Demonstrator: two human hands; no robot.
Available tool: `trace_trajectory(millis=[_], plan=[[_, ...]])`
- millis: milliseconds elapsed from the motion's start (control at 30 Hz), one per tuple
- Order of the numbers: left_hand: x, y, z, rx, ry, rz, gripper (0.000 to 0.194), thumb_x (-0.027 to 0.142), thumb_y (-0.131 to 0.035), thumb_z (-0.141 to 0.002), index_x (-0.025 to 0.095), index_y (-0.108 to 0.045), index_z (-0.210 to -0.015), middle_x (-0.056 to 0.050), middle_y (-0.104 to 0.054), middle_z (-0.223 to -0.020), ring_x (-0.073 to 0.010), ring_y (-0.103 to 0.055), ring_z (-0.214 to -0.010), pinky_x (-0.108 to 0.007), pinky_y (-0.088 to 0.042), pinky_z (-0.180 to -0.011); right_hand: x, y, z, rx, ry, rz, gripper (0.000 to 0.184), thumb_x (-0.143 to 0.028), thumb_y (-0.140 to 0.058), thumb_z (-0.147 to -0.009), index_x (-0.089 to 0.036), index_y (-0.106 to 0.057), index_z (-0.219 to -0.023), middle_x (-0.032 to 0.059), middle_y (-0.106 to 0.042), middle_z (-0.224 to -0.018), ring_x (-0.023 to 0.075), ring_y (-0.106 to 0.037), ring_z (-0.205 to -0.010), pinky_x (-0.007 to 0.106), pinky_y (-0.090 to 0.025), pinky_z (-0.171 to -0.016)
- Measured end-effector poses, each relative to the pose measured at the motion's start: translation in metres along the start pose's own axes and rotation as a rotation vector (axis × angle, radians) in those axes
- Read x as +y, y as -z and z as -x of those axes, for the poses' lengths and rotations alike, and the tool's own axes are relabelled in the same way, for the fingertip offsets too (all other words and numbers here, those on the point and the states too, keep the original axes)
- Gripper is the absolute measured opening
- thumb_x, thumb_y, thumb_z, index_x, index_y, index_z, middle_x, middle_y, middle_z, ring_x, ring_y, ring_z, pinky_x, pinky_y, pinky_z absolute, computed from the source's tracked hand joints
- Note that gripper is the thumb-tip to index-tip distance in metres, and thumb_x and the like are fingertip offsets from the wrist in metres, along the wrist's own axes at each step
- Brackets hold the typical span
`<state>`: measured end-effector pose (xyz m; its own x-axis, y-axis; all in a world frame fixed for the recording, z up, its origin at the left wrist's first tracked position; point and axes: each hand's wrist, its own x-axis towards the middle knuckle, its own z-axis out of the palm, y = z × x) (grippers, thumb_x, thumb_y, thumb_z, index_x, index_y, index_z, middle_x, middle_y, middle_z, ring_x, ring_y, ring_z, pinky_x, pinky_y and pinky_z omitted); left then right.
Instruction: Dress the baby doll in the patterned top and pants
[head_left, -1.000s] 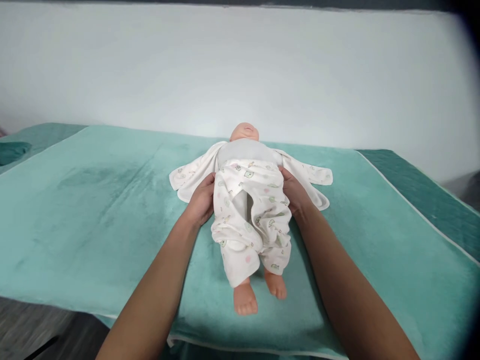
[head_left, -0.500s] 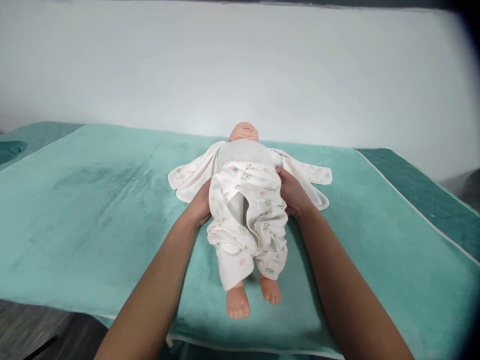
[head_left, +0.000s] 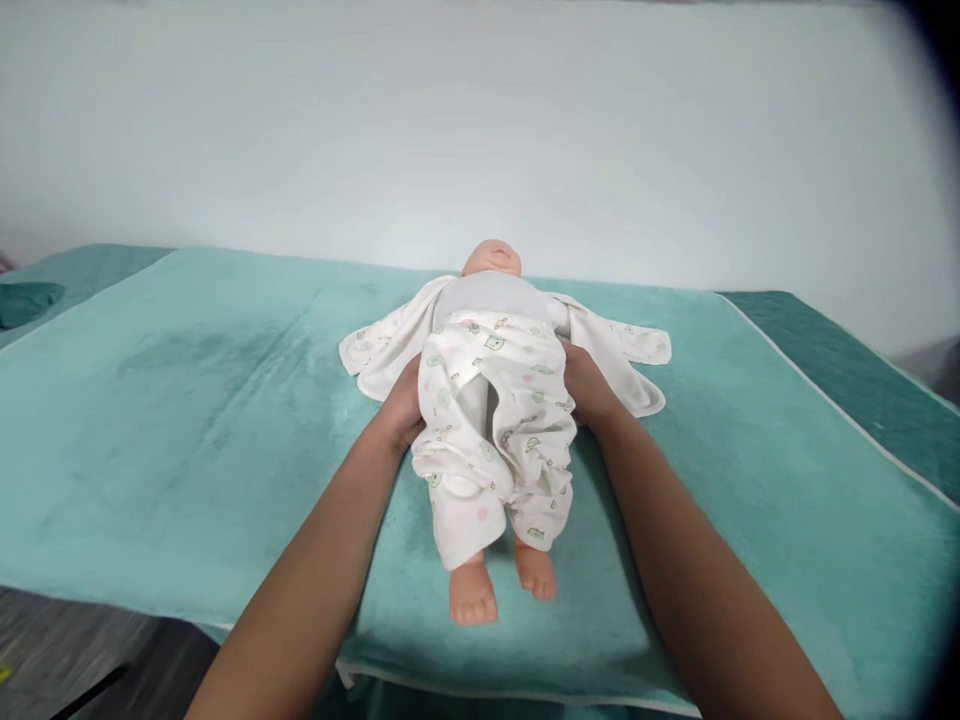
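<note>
A baby doll (head_left: 493,258) lies on its back, feet toward me. It wears patterned white baby pants (head_left: 536,400), which reach its waist and are bunched around the legs, with an open slit at the crotch. Both bare feet (head_left: 472,592) stick out below the cuffs. My left hand (head_left: 405,405) grips the pants at the hip on the left of the picture, its fingers mostly hidden behind the cloth. At the opposite hip my right hand (head_left: 589,385) holds the other side of the pants, fingertips tucked out of sight.
A white baby jacket (head_left: 619,365) is spread open under the doll, sleeves out to both sides. Beneath everything lies a turquoise padded cover (head_left: 225,400) with a white-edged border. A white wall (head_left: 480,130) rises behind the table. Dark floor (head_left: 90,640) shows at the lower left.
My right hand has turned slightly inward at the hip, its fingertips now more hidden. The waistband sits about the same. The view has shifted slightly.
</note>
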<state>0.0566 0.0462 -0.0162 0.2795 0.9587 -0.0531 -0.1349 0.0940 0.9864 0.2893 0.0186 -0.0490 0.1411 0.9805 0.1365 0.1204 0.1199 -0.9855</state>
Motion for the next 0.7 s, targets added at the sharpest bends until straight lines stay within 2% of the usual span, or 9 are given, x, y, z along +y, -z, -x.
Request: trace_trajectory(millis=[100, 200, 267, 333, 467, 600, 700], plan=[[-0.003, 0.0, 0.0, 0.011, -0.014, 0.021, 0.023, 0.033, -0.079, -0.068, 0.022, -0.073, -0.088, -0.006, -0.075, -0.096, -0.0306, -0.064, -0.105, -0.037, -0.055, -0.084, -0.002, -0.001, -0.001, 0.054, 0.032, 0.096, 0.011, -0.027, -0.076, -0.067, -0.02, -0.071, -0.073, 0.0034, -0.071, -0.08, 0.0248, -0.06, -0.084, 0.038, -0.049, -0.08], [-0.01, 0.0, -0.004, -0.012, -0.016, 0.085, 0.031, 0.035, -0.08, -0.068, 0.022, -0.072, -0.096, -0.006, -0.074, -0.097, -0.0292, -0.066, -0.101, -0.037, -0.055, -0.081, -0.006, -0.001, -0.001, 0.125, 0.0, 0.102, 0.016, -0.032, -0.075, -0.069, -0.018, -0.066, -0.068, 0.0046, -0.065, -0.07, 0.0239, -0.055, -0.079, 0.037, -0.047, -0.072], [-0.015, 0.0, -0.008, -0.036, -0.028, 0.13, 0.033, 0.033, -0.078, -0.069, 0.021, -0.071, -0.098, -0.006, -0.073, -0.095, -0.027, -0.067, -0.095, -0.036, -0.054, -0.077, -0.01, -0.002, -0.001, 0.154, -0.006, 0.099, 0.018, -0.033, -0.073, -0.071, -0.019, -0.062, -0.066, 0.0052, -0.063, -0.068, 0.0242, -0.055, -0.08, 0.037, -0.046, -0.073], [-0.02, 0.002, -0.012, -0.022, -0.058, 0.15, 0.029, 0.03, -0.076, -0.068, 0.019, -0.07, -0.094, -0.004, -0.072, -0.09, -0.024, -0.067, -0.088, -0.034, -0.053, -0.073, -0.014, -0.003, 0.0, 0.199, -0.002, 0.099, 0.019, -0.031, -0.074, -0.071, -0.021, -0.059, -0.067, 0.0057, -0.064, -0.073, 0.0256, -0.056, -0.086, 0.037, -0.047, -0.078], [-0.023, 0.004, -0.016, 0.085, -0.095, 0.142, 0.016, 0.026, -0.07, -0.069, 0.019, -0.067, -0.083, -0.001, -0.066, -0.076, -0.0178, -0.062, -0.075, -0.028, -0.047, -0.066, -0.019, -0.005, 0.001, 0.301, -0.027, 0.055, 0.025, -0.035, -0.075, -0.067, -0.023, -0.06, -0.083, 0.0055, -0.07, -0.087, 0.0258, -0.059, -0.092, 0.038, -0.05, -0.084], [-0.02, 0.005, -0.016, 0.116, -0.142, 0.11, 0.013, 0.025, -0.068, -0.072, 0.019, -0.067, -0.084, 0.001, -0.065, -0.076, -0.014, -0.057, -0.07, -0.025, -0.043, -0.062, -0.014, -0.006, -0.001, 0.339, -0.046, 0.011, 0.028, -0.038, -0.074, -0.067, -0.023, -0.058, -0.085, 0.0059, -0.069, -0.088, 0.0254, -0.06, -0.091, 0.039, -0.051, -0.081], [-0.017, 0.004, -0.016, 0.184, -0.183, 0.075, 0.016, 0.032, -0.07, -0.077, 0.021, -0.071, -0.089, 0.001, -0.066, -0.079, -0.0137, -0.057, -0.071, -0.025, -0.043, -0.064, -0.009, -0.005, -0.003, 0.405, 0.005, -0.033, 0.026, -0.038, -0.071, -0.069, -0.024, -0.057, -0.086, 0.0041, -0.067, -0.09, 0.0226, -0.06, -0.089, 0.036, -0.051, -0.081]])
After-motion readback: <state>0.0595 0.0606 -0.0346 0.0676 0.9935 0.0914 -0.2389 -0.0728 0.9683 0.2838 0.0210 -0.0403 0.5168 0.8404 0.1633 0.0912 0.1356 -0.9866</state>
